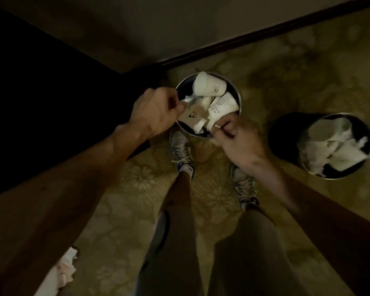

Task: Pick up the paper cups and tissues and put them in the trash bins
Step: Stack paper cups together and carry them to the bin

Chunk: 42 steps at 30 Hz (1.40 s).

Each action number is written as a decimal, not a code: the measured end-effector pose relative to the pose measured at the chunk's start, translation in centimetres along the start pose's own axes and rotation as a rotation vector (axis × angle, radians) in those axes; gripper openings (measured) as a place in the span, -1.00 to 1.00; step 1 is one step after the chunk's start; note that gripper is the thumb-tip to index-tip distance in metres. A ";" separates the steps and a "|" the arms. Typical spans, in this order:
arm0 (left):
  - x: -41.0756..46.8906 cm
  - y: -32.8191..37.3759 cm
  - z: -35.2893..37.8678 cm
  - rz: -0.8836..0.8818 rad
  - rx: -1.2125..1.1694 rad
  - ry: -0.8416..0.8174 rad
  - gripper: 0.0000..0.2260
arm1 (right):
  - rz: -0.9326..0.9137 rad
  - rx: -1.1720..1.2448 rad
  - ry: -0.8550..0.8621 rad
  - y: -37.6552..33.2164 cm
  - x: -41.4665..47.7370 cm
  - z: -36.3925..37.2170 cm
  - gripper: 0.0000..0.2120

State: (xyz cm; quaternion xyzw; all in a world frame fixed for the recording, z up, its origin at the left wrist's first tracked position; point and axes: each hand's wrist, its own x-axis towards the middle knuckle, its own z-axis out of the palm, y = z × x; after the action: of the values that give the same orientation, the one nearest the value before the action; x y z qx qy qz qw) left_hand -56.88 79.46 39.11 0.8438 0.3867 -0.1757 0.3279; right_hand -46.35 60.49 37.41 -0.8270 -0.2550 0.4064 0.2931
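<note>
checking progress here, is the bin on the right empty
No, the right bin holds a heap of crumpled white tissues that reaches about to its rim.

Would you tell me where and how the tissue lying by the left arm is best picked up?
Pinch a raised crease near the middle of the tissue, coming straight down from above with the left hand. The tissue lies crumpled and fairly flat, so it probably offers no firm edge to slide fingers under, and the left arm hides its left side.
</note>
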 end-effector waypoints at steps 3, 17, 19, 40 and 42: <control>-7.0 7.1 -7.4 0.142 0.101 -0.029 -0.79 | -0.099 0.039 -0.041 -4.7 -6.0 -6.3 -0.89; -51.4 20.7 -25.7 0.087 0.542 0.321 -0.83 | -0.904 -0.300 -0.403 -26.7 -32.6 -20.0 -0.75; -57.3 19.4 -25.5 -0.003 0.533 0.397 -0.83 | -1.056 -0.364 -0.464 -29.9 -36.0 -18.5 -0.77; -108.5 8.8 16.6 -1.442 -0.526 1.103 -0.83 | -1.557 -0.949 -1.551 -22.5 -83.1 21.6 -0.88; -110.1 7.7 19.3 -1.513 -0.622 1.127 -0.83 | -1.560 -1.040 -1.627 -21.1 -85.7 24.4 -0.87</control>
State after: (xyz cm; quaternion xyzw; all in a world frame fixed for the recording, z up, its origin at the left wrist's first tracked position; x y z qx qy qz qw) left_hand -122.19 3.30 88.92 0.2113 0.9516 0.1974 0.1043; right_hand -116.53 25.46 84.70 0.0198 -0.9171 0.3691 -0.1495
